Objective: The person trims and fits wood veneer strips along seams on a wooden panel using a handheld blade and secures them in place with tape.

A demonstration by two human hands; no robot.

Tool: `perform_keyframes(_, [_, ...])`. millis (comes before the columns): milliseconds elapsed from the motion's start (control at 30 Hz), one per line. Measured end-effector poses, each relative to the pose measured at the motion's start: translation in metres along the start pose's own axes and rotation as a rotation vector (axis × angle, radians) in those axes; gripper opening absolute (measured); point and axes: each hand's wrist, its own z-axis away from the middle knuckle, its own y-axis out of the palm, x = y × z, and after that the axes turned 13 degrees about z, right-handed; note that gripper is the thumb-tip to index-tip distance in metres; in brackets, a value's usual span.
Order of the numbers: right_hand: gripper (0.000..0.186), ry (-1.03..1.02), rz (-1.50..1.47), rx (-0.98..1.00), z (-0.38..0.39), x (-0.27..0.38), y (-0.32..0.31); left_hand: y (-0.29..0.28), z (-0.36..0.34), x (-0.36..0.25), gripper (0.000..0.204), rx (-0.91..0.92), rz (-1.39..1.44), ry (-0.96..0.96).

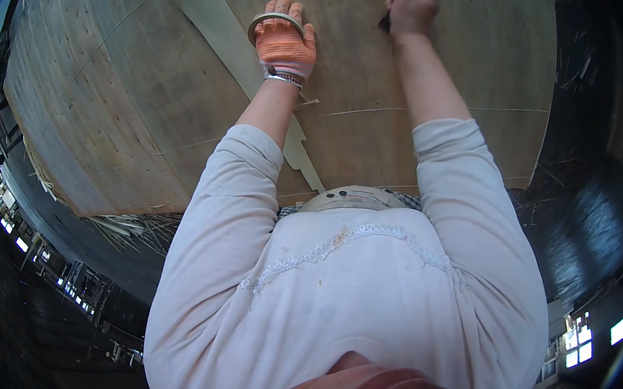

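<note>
Right hand [413, 11] is clamped on a dark-handled tool [385, 24], but it's blurry and cut off up top, so can't tell what kind. Left hand [287, 46], orange glove [289, 59], fingers extended, has a narrow ring [253, 30] round them, partly hidden. Pale veneer strip [216, 21] passes under that wrist; veneer sheet [355, 138] under both hands.

A broad, light-brown wood sheet [148, 86], grained and speckled with dark marks, fills the upper view as the work surface. A pale strip [215, 29] with a stepped edge runs diagonally across it; thin, string-like lines [362, 111] cross it too.
</note>
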Motion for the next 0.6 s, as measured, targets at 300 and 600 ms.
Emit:
perform_keyframes(300, [0.025, 0.230, -0.405, -0.008, -0.023, 0.025, -0.028, -0.002, -0.005, -0.015, 0.044, 0.018, 0.110, 0.024])
perform_keyframes(600, [0.025, 0.311, -0.434, -0.044, -0.011, 0.033, -0.024, -0.002, -0.001, -0.007, 0.044, 0.014, 0.069, 0.007])
